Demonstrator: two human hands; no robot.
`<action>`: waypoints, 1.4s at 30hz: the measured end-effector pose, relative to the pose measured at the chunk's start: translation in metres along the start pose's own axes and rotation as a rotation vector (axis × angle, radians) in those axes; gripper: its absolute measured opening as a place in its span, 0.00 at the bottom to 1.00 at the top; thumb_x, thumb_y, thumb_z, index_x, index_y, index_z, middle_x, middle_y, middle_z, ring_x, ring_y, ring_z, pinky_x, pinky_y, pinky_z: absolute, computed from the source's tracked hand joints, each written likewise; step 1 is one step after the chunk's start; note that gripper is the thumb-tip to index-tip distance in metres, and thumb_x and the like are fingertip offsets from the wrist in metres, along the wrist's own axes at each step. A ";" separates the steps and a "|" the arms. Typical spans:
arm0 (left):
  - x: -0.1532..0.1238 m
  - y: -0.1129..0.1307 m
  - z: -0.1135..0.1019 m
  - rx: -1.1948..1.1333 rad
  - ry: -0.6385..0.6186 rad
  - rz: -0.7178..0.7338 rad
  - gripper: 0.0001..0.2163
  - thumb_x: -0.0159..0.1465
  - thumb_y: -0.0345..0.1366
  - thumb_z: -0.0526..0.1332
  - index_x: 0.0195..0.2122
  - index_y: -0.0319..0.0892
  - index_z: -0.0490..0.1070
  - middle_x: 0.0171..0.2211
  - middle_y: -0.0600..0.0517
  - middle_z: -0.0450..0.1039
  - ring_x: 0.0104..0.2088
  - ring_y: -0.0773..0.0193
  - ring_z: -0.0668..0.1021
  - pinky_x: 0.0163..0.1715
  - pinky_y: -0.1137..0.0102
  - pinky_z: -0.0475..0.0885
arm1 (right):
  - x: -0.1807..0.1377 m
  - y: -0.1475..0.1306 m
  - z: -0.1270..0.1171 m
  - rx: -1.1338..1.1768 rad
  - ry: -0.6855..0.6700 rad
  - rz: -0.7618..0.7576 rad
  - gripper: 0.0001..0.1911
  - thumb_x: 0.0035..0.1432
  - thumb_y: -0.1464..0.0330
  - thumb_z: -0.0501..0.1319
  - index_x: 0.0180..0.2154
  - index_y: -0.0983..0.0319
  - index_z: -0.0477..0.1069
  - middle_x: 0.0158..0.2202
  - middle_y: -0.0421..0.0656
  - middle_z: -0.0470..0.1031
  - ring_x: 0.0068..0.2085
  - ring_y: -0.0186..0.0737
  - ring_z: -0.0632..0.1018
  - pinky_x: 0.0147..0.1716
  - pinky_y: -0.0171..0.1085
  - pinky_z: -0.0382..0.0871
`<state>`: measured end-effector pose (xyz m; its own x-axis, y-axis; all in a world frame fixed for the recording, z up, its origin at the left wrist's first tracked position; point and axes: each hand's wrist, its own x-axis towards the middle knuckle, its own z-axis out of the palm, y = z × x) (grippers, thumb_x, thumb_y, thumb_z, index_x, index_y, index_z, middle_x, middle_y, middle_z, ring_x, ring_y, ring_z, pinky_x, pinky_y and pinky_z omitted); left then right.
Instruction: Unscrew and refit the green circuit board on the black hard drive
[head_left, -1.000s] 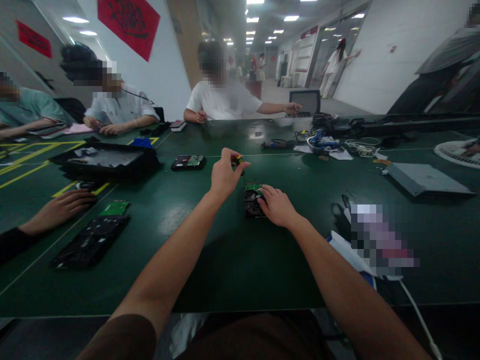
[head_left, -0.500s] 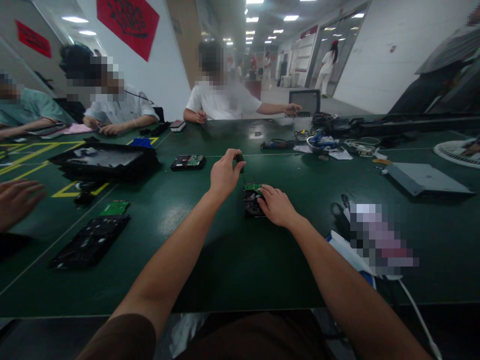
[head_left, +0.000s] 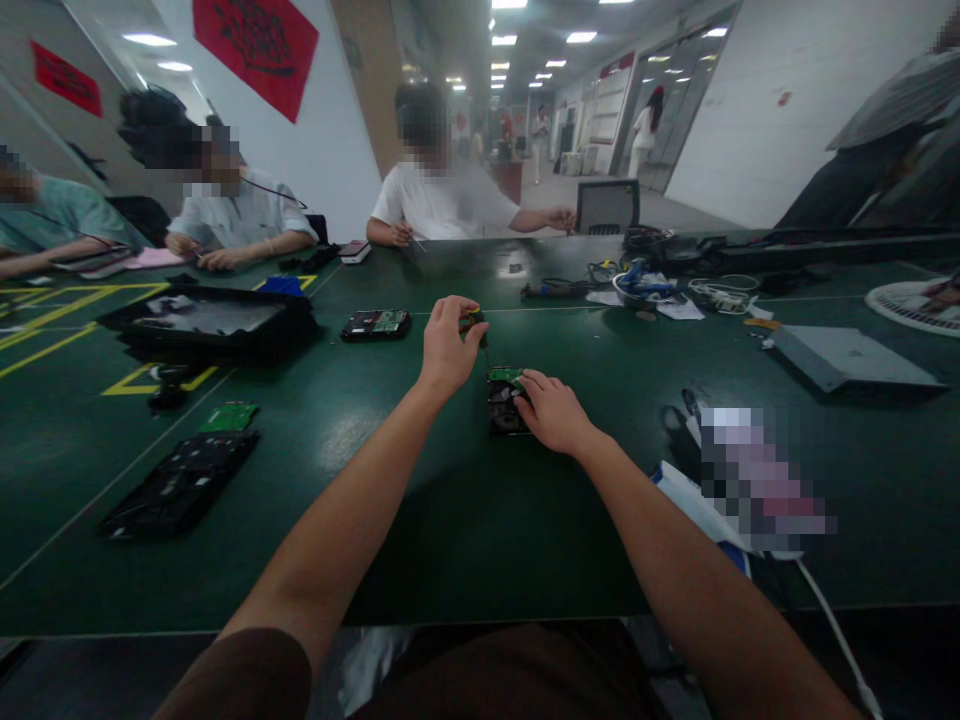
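The left hand is pinching a small screwdriver, with its fingers closed around the handle. The screwdriver is pointing down at the far left corner of a hard drive; I cannot tell if the tip is touching. The hard drive is lying on the green table, in front of the person. The right hand is resting on the drive's right side, fingers bent over it, holding it. A green circuit board is showing at its far end.
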<state>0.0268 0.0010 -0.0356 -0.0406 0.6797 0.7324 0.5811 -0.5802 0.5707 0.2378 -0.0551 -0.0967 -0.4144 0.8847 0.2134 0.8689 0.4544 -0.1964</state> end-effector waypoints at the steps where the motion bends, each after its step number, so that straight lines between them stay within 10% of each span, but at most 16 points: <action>1: 0.000 0.000 -0.002 0.035 0.001 0.002 0.14 0.62 0.24 0.66 0.47 0.44 0.70 0.49 0.46 0.72 0.46 0.59 0.79 0.41 0.66 0.79 | 0.000 0.000 0.000 -0.002 0.001 -0.003 0.27 0.74 0.57 0.45 0.66 0.63 0.64 0.70 0.51 0.61 0.61 0.55 0.70 0.57 0.52 0.65; 15: -0.001 0.000 -0.001 0.104 0.004 -0.111 0.19 0.60 0.40 0.73 0.46 0.47 0.66 0.41 0.49 0.79 0.41 0.57 0.82 0.44 0.62 0.76 | -0.001 0.001 0.001 0.021 0.006 0.008 0.27 0.75 0.56 0.44 0.66 0.62 0.63 0.69 0.50 0.62 0.61 0.55 0.69 0.58 0.52 0.65; 31: 0.000 0.006 -0.005 0.101 -0.045 0.060 0.12 0.66 0.27 0.63 0.49 0.46 0.74 0.49 0.46 0.77 0.51 0.56 0.78 0.52 0.60 0.75 | -0.002 -0.001 -0.003 0.012 -0.007 0.009 0.27 0.75 0.56 0.46 0.67 0.61 0.63 0.70 0.50 0.61 0.61 0.55 0.70 0.58 0.52 0.65; 42: -0.001 0.005 -0.005 0.150 0.076 -0.096 0.16 0.61 0.43 0.72 0.39 0.46 0.66 0.34 0.52 0.78 0.31 0.62 0.80 0.35 0.66 0.74 | -0.001 0.000 0.000 0.010 0.016 0.003 0.27 0.75 0.57 0.45 0.65 0.61 0.64 0.69 0.49 0.63 0.61 0.54 0.70 0.58 0.51 0.65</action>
<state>0.0257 -0.0049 -0.0318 -0.1600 0.6893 0.7065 0.6861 -0.4370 0.5817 0.2381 -0.0563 -0.0972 -0.4076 0.8841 0.2285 0.8673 0.4531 -0.2062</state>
